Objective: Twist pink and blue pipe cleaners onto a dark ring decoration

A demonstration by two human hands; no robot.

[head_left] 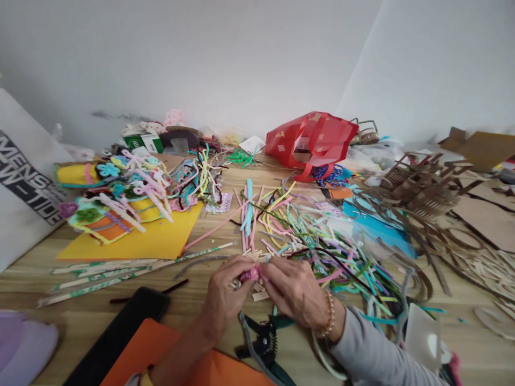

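Near the front middle of the table, my left hand (226,289) pinches a small pink fuzzy piece (250,274). My right hand (293,289) meets it from the right, its fingers closed on the pink piece's other side, so the fingertips of both hands nearly touch. The piece's lower part is hidden by the fingers. Just below my hands lie dark-handled pliers (267,339) beside a grey fuzzy stem (250,346). Short pale sticks (260,296) show on the table behind and between my hands.
Colourful fuzzy stems (338,252) are heaped to the right. A red bag (309,140) stands at the back. Decorated flower pieces (116,198) lie on yellow sheets (161,244) at left. A black case (120,332) and orange sheet (140,354) are in front; brown woven baskets (430,185) at right.
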